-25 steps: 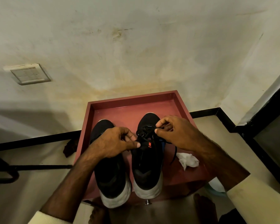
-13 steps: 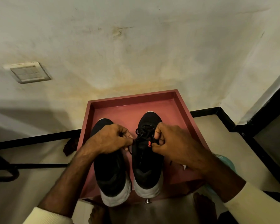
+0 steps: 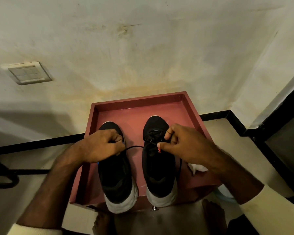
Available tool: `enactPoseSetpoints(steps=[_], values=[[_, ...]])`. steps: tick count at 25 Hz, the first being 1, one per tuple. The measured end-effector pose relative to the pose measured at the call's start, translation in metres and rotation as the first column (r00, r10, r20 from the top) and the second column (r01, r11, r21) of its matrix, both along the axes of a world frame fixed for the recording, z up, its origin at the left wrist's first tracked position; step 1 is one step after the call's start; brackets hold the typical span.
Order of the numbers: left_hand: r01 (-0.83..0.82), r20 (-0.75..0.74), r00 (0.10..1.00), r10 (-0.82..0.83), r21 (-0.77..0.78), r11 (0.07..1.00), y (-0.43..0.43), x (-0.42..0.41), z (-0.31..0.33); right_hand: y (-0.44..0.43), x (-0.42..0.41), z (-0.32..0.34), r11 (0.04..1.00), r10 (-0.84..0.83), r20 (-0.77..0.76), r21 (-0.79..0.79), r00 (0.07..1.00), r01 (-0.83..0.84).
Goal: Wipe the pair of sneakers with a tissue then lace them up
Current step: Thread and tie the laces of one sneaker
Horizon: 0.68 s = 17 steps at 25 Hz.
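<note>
Since half a second ago the left hand (image 3: 103, 145) has drawn away toward 9 o'clock, stretching the thin black lace (image 3: 134, 147) taut from the right black white-soled sneaker (image 3: 158, 167).

Head view: both sneakers stand in the dark red square tray (image 3: 137, 102). Left grip is pinched shut on the lace above the left black sneaker (image 3: 115, 177); right hand (image 3: 185, 146) pinches lace at the eyelets. A crumpled white tissue (image 3: 198, 167) lies at 3 o'clock. Uneven pull could slip the lace out.

matt black cloth sneakers (image 3: 157, 168) (pale rubbery soles), glossy red tray (image 3: 139, 100).
</note>
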State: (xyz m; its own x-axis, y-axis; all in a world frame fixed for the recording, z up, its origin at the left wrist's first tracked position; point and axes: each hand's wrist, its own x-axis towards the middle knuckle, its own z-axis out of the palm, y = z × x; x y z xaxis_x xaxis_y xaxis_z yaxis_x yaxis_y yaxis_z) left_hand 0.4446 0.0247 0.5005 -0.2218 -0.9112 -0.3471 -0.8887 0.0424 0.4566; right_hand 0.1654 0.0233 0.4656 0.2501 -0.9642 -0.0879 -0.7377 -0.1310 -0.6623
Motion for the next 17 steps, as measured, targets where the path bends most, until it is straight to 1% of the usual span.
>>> enactPoseSetpoints(steps=[1, 3, 4, 5, 6, 7, 9, 10, 11, 13, 16, 17], values=[[-0.019, 0.011, 1.0, 0.02, -0.061, 0.998, -0.001, -0.002, -0.002, -0.005, -0.004, 0.001, 0.997, -0.043, 0.032, -0.068, 0.999, 0.045], [-0.046, 0.044, 0.997, 0.062, -0.294, 0.955, -0.005, -0.01, -0.009, -0.016, -0.01, 0.002, 0.97, -0.106, 0.079, -0.211, 0.991, 0.12], [-0.064, 0.035, 0.996, 0.086, -0.402, 0.914, -0.007, -0.017, -0.012, -0.02, -0.011, 0.001, 0.962, -0.098, 0.083, -0.248, 0.992, 0.116], [-0.097, -0.006, 0.994, 0.105, -0.446, 0.89, -0.009, -0.024, -0.015, -0.023, -0.009, -0.003, 0.964, -0.066, 0.064, -0.253, 0.996, 0.08], [-0.129, -0.058, 0.992, 0.115, -0.419, 0.899, -0.01, -0.031, -0.018, -0.023, -0.005, -0.006, 0.973, -0.021, 0.027, -0.231, 0.999, 0.027], [-0.139, -0.091, 0.989, 0.115, -0.34, 0.93, -0.011, -0.038, -0.02, -0.023, 0.001, -0.009, 0.981, 0.019, -0.019, -0.195, 1.0, -0.023], [-0.091, -0.057, 0.995, 0.084, -0.134, 0.987, -0.012, -0.051, -0.024, -0.023, 0.009, -0.011, 0.984, 0.066, -0.097, -0.16, 0.993, -0.081], [-0.071, -0.028, 0.997, 0.069, -0.068, 0.995, -0.013, -0.053, -0.026, -0.024, 0.012, -0.011, 0.982, 0.086, -0.116, -0.157, 0.989, -0.104], [-0.063, -0.016, 0.998, 0.063, -0.038, 0.997, -0.013, -0.054, -0.027, -0.024, 0.014, -0.01, 0.982, 0.107, -0.119, -0.146, 0.987, -0.123], [-0.067, -0.043, 0.997, 0.066, -0.015, 0.998, -0.016, -0.053, -0.025, -0.024, 0.015, -0.007, 0.984, 0.134, -0.13, -0.104, 0.983, -0.147], [-0.039, -0.122, 0.991, 0.047, 0.07, 0.997, -0.014, -0.049, -0.022, -0.023, 0.018, -0.003, 0.985, 0.152, -0.258, -0.043, 0.954, -0.169], [-0.042, -0.144, 0.988, 0.053, 0.081, 0.996, -0.013, -0.05, -0.021, -0.025, 0.017, -0.003, 0.984, 0.163, -0.275, -0.019, 0.947, -0.175]])
